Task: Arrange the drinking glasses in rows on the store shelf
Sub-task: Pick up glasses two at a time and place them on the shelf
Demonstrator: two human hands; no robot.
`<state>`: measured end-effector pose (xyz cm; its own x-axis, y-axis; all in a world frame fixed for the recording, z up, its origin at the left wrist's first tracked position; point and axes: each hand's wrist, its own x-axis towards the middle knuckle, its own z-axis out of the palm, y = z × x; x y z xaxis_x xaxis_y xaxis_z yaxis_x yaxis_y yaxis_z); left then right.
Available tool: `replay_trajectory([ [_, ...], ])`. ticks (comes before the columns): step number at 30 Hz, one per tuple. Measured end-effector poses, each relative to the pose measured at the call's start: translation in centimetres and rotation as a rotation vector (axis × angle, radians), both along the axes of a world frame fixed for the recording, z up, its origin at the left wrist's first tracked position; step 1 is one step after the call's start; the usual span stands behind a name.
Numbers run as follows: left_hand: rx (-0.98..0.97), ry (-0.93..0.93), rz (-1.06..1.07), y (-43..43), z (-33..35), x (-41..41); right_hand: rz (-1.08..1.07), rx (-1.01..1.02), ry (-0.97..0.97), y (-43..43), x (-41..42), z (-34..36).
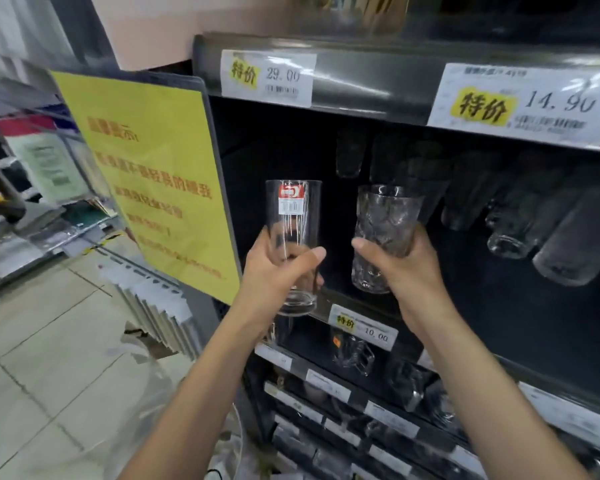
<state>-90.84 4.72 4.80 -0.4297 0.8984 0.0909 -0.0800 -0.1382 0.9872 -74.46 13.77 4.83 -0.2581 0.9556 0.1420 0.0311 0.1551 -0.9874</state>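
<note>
My left hand [278, 275] grips a tall smooth clear glass [293, 216] with a red and white label near its rim, held upright in front of the dark shelf [482, 289]. Beside it, my right hand [400, 268] grips a textured clear glass [383, 223], tilted slightly right. Both glasses hang in the air at the shelf's left end, a small gap between them. Several more glasses [520, 216] stand in a row on the shelf to the right, and a dim one [350, 154] stands further back.
A yellow notice sheet [156, 181] hangs at the shelf's left side. Price tags [269, 77] line the upper shelf edge, and another tag [364, 327] marks this shelf's front. Lower shelves hold glass mugs [354, 351]. Tiled floor [49, 358] lies at the left.
</note>
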Motion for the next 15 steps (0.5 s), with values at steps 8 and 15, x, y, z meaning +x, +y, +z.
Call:
replay_trajectory([
  [8,0.010,0.027,-0.094,2.3,-1.2,-2.5,-0.162,0.020,-0.063,3.0,-4.0,-1.4],
  [15,0.028,0.053,-0.167,3.0,-1.5,-4.5,-0.252,0.127,-0.364,4.2,-6.1,-1.5],
])
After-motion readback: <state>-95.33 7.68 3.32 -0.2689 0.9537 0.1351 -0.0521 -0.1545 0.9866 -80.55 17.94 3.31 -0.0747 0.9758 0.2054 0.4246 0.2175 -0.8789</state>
